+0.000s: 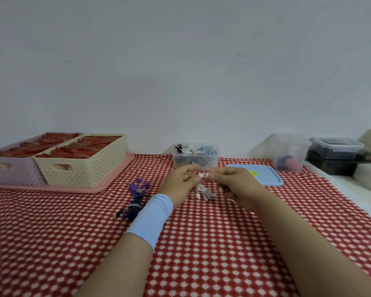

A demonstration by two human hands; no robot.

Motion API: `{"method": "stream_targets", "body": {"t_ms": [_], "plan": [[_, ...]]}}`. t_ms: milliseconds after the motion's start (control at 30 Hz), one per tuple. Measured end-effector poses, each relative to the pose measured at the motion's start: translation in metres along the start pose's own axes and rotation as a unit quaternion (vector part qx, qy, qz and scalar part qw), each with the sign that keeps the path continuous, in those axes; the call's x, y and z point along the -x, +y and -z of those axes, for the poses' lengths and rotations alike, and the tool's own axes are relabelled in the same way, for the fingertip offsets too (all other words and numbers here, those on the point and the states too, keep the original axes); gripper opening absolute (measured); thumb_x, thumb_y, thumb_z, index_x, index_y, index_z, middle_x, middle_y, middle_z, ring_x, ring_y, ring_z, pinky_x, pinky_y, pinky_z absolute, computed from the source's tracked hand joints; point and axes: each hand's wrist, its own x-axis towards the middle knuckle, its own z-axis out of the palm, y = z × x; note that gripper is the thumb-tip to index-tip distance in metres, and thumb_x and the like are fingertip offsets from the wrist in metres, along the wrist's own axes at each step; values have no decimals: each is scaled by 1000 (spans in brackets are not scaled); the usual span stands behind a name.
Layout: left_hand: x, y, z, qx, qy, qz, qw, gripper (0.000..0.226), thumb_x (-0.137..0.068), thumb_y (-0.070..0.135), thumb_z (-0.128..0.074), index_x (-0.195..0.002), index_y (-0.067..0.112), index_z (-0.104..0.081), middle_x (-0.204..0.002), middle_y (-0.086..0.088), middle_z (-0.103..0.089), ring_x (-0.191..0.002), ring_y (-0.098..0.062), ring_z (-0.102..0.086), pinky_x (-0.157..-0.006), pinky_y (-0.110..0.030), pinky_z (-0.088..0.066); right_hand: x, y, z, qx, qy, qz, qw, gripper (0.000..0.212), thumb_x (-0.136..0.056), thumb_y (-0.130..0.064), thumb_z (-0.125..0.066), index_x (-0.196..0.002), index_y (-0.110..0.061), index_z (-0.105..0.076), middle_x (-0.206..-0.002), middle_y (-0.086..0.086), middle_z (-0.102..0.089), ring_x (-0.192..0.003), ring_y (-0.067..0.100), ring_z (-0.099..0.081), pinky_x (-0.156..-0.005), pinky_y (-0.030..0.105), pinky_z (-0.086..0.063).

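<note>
So both hands are up over the middle of the table, and they've got a white earphone set between them. The left hand pinches one end of it with curled fingers, and the right hand pinches the other end right next to it, fingertips nearly meeting. The bit held up top runs side to side, and the rest hangs pretty much straight down into a little wound bundle. I can't tell if that bundle rests on the cloth or hangs just above it. Room-wise, the near half of the red checked cloth is wide open on both sides of the forearms. To the left there's a purple earphone tangle just beside the blue wristband, and further left a pink tray carrying a cream basket and a lilac basket. Straight behind the hands, near the wall, sits a clear tub of cables, with a blue lid lying flat to its right. The cloth's right edge cuts diagonally, and past it are a clear box and some dark containers.
</note>
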Motion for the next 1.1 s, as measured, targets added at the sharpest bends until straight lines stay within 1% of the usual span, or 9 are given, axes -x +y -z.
{"method": "stream_targets", "body": {"t_ms": [167, 233, 367, 467, 667, 800, 900, 1000, 1100], "plan": [[4, 4, 1, 30, 11, 2, 999, 17, -94, 9, -62, -106, 14, -73, -87, 2, -74, -59, 3, -62, -55, -11, -46, 1, -1, 1, -15, -8, -13, 1000, 19, -90, -9, -69, -107, -7, -77, -94, 11, -77, -52, 9, -49, -42, 17, -34], [7, 7, 1, 41, 5, -7, 999, 17, -94, 7, -62, -105, 12, -73, -80, 4, -73, -55, 5, -61, -53, -9, -45, 0, -1, 1, -21, -16, -23, 999, 17, -90, -8, -70, -105, -7, -78, -90, 9, -76, -53, 10, -50, -42, 17, -34], [8, 8, 2, 28, -2, -17, 999, 19, -94, 9, -63, -109, 9, -73, -87, -1, -75, -58, 8, -62, -56, -7, -45, 0, -1, 1, -49, -35, -50, 997, 13, -89, -5, -68, -99, -7, -76, -79, 4, -72, -53, 11, -51, -37, 17, -32], [9, 9, 3, 19, -12, -16, 1000, 18, -93, 9, -63, -108, 10, -73, -85, 1, -75, -57, 7, -62, -57, -8, -46, 1, -2, 2, -54, -47, -67, 995, 12, -88, -5, -67, -97, -5, -74, -81, 8, -70, -53, 12, -53, -36, 17, -32], [8, 7, 6, 22, -38, -10, 999, 15, -93, 14, -65, -105, 16, -74, -86, 2, -78, -69, -5, -65, -74, -20, -57, 1, -4, 7, -63, -86, -98, 990, 24, -77, -11, -70, -101, -6, -74, -87, 10, -70, -56, 10, -56, -34, 14, -32], [10, 10, 5, 23, -44, -13, 999, 14, -93, 14, -65, -104, 15, -74, -84, 1, -77, -65, -2, -62, -64, -13, -51, 1, -4, 7, -64, -88, -101, 989, 25, -73, -12, -73, -97, -7, -75, -84, 9, -70, -55, 10, -56, -33, 14, -31], [10, 9, 4, 43, -40, -9, 998, 15, -92, 13, -66, -105, 12, -73, -84, 0, -77, -63, -1, -62, -63, -12, -50, 0, -3, 6, -52, -71, -90, 992, 17, -78, -8, -73, -95, -7, -76, -84, 10, -70, -54, 11, -56, -34, 15, -32], [9, 6, 2, 61, -36, -4, 997, 15, -92, 14, -66, -104, 12, -75, -83, -1, -76, -64, -4, -61, -68, -20, -52, 1, -3, 4, -56, -67, -78, 993, 12, -87, -4, -68, -95, -8, -77, -83, 9, -70, -54, 10, -55, -35, 15, -31], [8, 6, -3, 163, -44, 13, 986, 13, -92, 13, -65, -100, 14, -76, -84, -8, -72, -66, -9, -57, -77, -33, -50, 5, -7, 3, -86, -89, -52, 991, 21, -83, -11, -68, -102, -9, -76, -81, 5, -71, -56, 7, -53, -36, 13, -31]]}}
